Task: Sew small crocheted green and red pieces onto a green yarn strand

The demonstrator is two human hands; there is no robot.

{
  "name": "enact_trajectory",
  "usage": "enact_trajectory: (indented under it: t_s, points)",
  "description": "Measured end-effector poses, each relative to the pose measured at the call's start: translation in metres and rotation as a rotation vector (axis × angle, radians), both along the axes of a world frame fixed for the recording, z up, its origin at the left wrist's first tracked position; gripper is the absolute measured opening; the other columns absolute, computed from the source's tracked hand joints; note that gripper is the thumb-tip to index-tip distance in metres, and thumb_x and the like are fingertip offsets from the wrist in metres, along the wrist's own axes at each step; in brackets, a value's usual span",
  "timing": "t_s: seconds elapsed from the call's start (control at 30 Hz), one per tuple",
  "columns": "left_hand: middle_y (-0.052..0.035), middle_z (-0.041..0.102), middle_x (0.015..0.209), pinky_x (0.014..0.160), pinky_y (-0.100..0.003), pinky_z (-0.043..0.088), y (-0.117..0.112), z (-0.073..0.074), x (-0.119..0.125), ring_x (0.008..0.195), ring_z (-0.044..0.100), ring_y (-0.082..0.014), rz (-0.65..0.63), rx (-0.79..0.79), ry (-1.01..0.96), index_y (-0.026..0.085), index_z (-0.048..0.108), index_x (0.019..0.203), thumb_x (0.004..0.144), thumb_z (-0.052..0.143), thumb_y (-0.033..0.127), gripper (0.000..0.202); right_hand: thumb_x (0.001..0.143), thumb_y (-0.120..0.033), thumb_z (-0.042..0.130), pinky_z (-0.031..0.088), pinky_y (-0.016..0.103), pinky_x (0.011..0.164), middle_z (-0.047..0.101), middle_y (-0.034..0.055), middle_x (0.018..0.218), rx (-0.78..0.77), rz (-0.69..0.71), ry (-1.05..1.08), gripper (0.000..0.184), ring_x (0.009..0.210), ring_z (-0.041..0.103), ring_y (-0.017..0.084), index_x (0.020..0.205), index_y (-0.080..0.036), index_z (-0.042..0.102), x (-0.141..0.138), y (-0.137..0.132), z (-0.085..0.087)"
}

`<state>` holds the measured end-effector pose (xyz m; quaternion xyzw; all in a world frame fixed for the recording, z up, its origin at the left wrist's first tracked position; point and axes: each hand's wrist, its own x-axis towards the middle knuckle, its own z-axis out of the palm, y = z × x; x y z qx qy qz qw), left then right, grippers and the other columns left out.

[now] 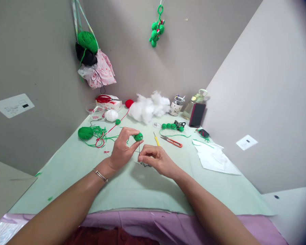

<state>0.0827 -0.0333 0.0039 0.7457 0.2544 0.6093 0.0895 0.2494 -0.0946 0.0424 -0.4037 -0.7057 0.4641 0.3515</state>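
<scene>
Between the thumb and fingers of my left hand (121, 148) is a small green crocheted ball (138, 136), held up above the table. A dark thread (139, 148) runs straight down from the ball to my right hand (158, 158), whose thumb and forefinger are pinched on it. Whether a needle is in that pinch I cannot tell. More black thread (145, 165) lies loosely on the table just below my right hand. Beyond it are a yellow-handled crochet hook (156, 140) and orange thread snips (173, 141).
White stuffing (149, 107) is heaped at the back. Green yarn (85, 133) lies tangled at left. Several green crocheted balls (171, 126) sit in a row behind the snips. A phone (197, 115) leans against a bottle (191, 108); white paper (216, 156) lies at right.
</scene>
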Motion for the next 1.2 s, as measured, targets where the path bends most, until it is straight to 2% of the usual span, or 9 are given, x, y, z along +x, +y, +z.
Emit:
enact_trajectory:
  t_s: [0.17,0.3,0.43,0.5,0.67,0.8,0.93,1.03,1.2]
  points:
    - [-0.0064,0.063,0.099,0.084,-0.039,0.054,0.004,-0.003,-0.002,0.098,0.061,-0.0204,-0.039,0.004,-0.011,0.022,0.058,0.104,0.081,0.070,0.016,0.027,0.084,-0.025,0.064,0.040,0.024,0.064,0.055,-0.0004,0.073,-0.026,0.196,-0.058,0.016,0.066,0.050,0.011,0.072,-0.015,0.066,0.001,-0.004,0.003]
    - [-0.0066,0.061,0.100,0.084,-0.037,0.054,0.007,-0.004,-0.005,0.096,0.061,-0.0195,-0.049,-0.144,-0.082,0.021,0.060,0.101,0.080,0.072,0.019,0.025,0.086,-0.028,0.062,0.041,0.023,0.064,0.056,0.0000,0.075,0.009,0.336,-0.138,0.019,0.067,0.051,0.011,0.073,-0.016,0.066,-0.003,-0.006,0.001]
    - [-0.0055,0.061,0.101,0.090,-0.037,0.054,0.004,0.001,-0.004,0.096,0.063,-0.0180,-0.149,-0.291,-0.115,0.021,0.059,0.104,0.081,0.071,0.024,0.027,0.089,-0.039,0.058,0.043,0.023,0.065,0.061,0.0014,0.075,-0.075,0.411,-0.280,0.028,0.067,0.054,0.012,0.078,-0.016,0.069,0.009,0.000,-0.005]
    - [-0.0055,0.063,0.103,0.094,-0.039,0.053,0.001,0.003,-0.003,0.098,0.064,-0.0179,-0.192,-0.338,-0.167,0.021,0.057,0.107,0.082,0.071,0.025,0.030,0.090,-0.045,0.055,0.043,0.023,0.063,0.062,0.0017,0.072,-0.114,0.330,-0.322,0.034,0.065,0.055,0.012,0.079,-0.016,0.070,0.020,0.006,-0.007]
    - [-0.0077,0.063,0.110,0.099,-0.042,0.051,-0.008,0.005,0.001,0.104,0.063,-0.0201,-0.242,-0.359,-0.147,0.023,0.056,0.115,0.084,0.069,0.025,0.034,0.090,-0.047,0.054,0.042,0.024,0.063,0.060,0.0018,0.069,-0.027,-0.152,-0.158,0.037,0.065,0.052,0.012,0.080,-0.015,0.070,0.032,0.016,-0.003]
    - [-0.0083,0.062,0.103,0.092,-0.039,0.052,-0.013,0.004,0.005,0.101,0.061,-0.0205,-0.266,-0.326,0.020,0.022,0.062,0.109,0.085,0.067,0.024,0.024,0.089,-0.048,0.057,0.042,0.025,0.070,0.056,0.0006,0.071,-0.040,-0.082,0.072,0.036,0.069,0.050,0.012,0.079,-0.015,0.067,0.026,0.016,0.000]
    - [-0.0086,0.059,0.105,0.091,-0.037,0.051,-0.014,0.005,0.006,0.103,0.058,-0.0206,-0.265,-0.303,0.068,0.023,0.064,0.110,0.086,0.063,0.020,0.024,0.086,-0.053,0.060,0.042,0.026,0.072,0.055,0.0001,0.072,-0.226,0.017,0.276,0.039,0.069,0.050,0.011,0.076,-0.015,0.064,0.018,0.017,-0.007]
    - [-0.0078,0.061,0.103,0.091,-0.038,0.050,-0.015,0.008,0.006,0.101,0.057,-0.0205,-0.274,-0.302,0.097,0.024,0.064,0.112,0.086,0.063,0.019,0.027,0.083,-0.054,0.063,0.042,0.026,0.070,0.056,0.0004,0.070,-0.325,0.000,0.391,0.042,0.066,0.051,0.011,0.073,-0.014,0.063,0.016,0.020,-0.013]
    - [-0.0092,0.060,0.114,0.090,-0.036,0.054,-0.017,0.013,0.006,0.106,0.057,-0.0202,-0.386,-0.362,0.087,0.026,0.060,0.123,0.087,0.063,0.021,0.036,0.084,-0.052,0.064,0.041,0.024,0.063,0.058,-0.0001,0.063,-0.350,-0.063,0.455,0.041,0.057,0.049,0.009,0.070,-0.014,0.062,0.020,0.023,-0.017]
